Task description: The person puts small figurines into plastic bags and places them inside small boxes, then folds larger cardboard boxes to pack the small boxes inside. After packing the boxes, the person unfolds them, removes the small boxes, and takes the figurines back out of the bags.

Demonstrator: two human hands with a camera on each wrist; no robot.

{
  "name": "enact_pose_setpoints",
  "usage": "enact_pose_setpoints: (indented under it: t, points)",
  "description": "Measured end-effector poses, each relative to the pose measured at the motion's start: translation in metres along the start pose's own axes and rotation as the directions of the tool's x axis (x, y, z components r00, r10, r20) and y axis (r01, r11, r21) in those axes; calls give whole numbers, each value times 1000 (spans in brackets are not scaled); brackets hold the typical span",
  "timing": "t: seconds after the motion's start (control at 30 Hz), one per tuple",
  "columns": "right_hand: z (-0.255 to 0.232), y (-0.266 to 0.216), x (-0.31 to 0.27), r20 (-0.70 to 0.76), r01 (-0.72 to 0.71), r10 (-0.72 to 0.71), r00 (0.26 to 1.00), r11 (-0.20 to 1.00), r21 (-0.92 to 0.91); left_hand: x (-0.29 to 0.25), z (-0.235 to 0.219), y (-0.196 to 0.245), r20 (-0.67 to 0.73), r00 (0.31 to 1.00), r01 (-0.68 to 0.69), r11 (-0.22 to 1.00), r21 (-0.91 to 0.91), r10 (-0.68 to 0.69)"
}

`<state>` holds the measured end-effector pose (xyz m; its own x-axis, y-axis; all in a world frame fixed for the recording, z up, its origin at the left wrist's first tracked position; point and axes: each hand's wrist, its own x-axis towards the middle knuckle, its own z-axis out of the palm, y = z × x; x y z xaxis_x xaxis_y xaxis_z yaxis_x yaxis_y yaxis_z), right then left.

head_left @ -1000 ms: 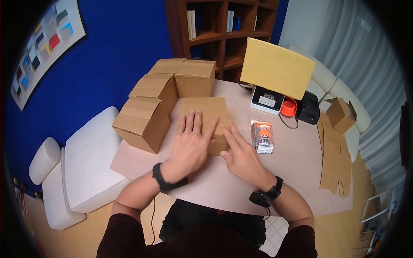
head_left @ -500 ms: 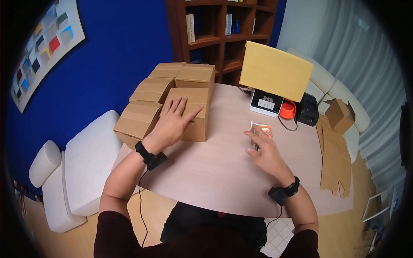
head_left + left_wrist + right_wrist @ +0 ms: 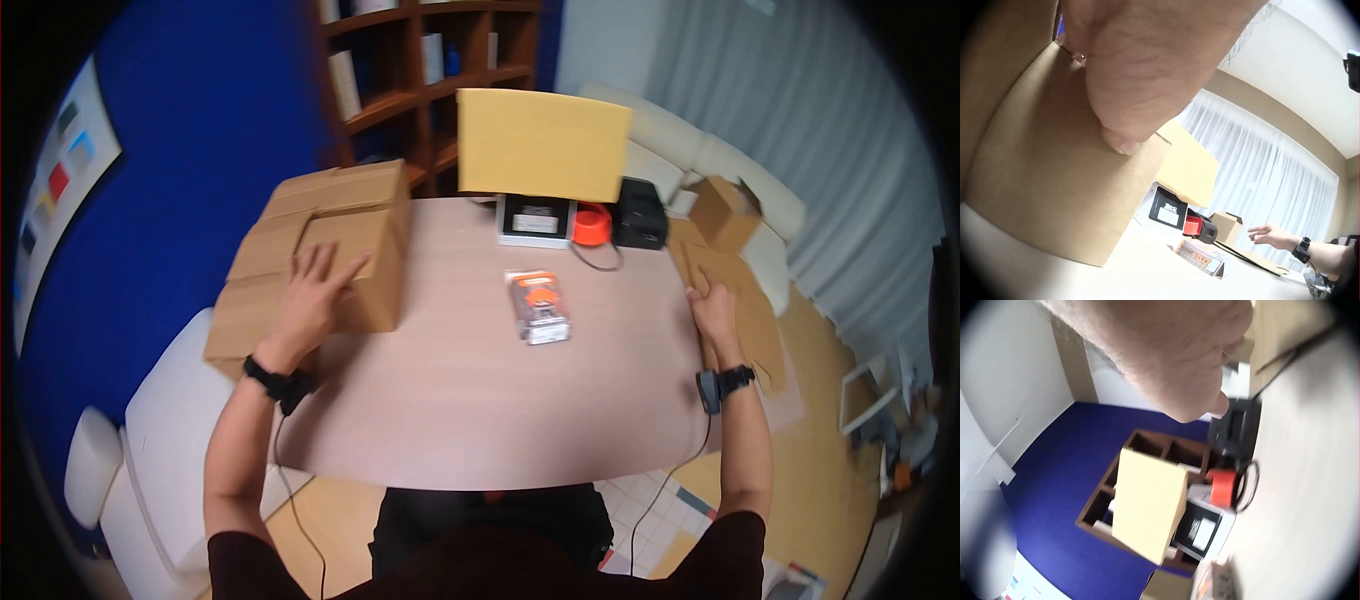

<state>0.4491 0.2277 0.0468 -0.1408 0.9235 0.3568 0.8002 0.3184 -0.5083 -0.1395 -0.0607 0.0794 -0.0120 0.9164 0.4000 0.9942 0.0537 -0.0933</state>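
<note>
On the top of a closed cardboard box (image 3: 368,290) in the left group, my left hand (image 3: 312,305) rests with its fingers spread. In the left wrist view its thumb lies along the side of that box (image 3: 1066,200). Over at the right edge of the table, my right hand (image 3: 714,312) is over flattened cardboard sheets (image 3: 752,315), fingers extended and loosely apart. Between the hands stands a small orange-and-grey product box (image 3: 540,308). The right wrist view catches my right hand (image 3: 1179,362) with nothing in its grasp.
Several closed boxes (image 3: 262,248) stand together at the table's left. A yellow panel (image 3: 545,145) rises at the back above a black-and-white device (image 3: 536,220), an orange roll (image 3: 591,224) and a black device (image 3: 640,214). An open carton (image 3: 725,215) stands behind the sheets.
The box under my left hand was pushed left and back against the other boxes. My right hand left it, passed the small product box and reached the flattened cardboard. The head view turned right.
</note>
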Motion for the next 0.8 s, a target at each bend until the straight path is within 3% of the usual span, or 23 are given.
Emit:
enact_pose_setpoints:
  t: [0.07,0.17,0.27,0.3,0.33,0.37,0.4,0.43,0.47,0.6,0.67,0.73,0.8]
  points:
    - [-25,57,5,-141,-147,121,983,971,-190,2,-7,7,23,999,40,999,23,-40]
    - [-62,125,-5,-223,-342,286,932,898,-276,2,-4,6,13,999,33,998,47,-33]
    - [-82,172,-26,-171,-464,432,885,801,-378,5,-5,10,0,998,57,996,66,-57]
    - [-83,185,-34,-178,-475,441,880,795,-377,8,-5,12,34,995,92,983,159,-99]
    - [-84,193,-44,-8,-412,412,911,911,-30,10,-7,16,61,988,125,959,253,-144]
    - [-86,200,-51,134,-341,314,940,879,334,11,-10,23,78,981,147,937,316,-180]
    - [-88,207,-52,128,-347,323,938,877,333,11,-12,30,78,982,138,940,313,-170]
    - [-92,201,-51,56,-468,466,883,884,27,12,-13,38,70,978,156,917,367,-195]
    - [-96,195,-51,-55,-564,572,818,780,-270,13,-14,45,62,973,175,890,420,-220]
    - [-97,241,-44,78,-616,648,757,749,-244,17,-26,88,-36,990,141,932,333,-137]
    - [-102,225,-47,-10,-561,597,802,746,-359,22,-41,117,-7,998,70,988,140,-69]
    - [-109,198,-49,31,-494,572,820,733,-467,26,-46,142,-18,1000,-23,1000,3,23]
    - [-103,245,-48,101,-343,428,898,825,-448,28,-52,166,80,996,-32,994,-103,40]
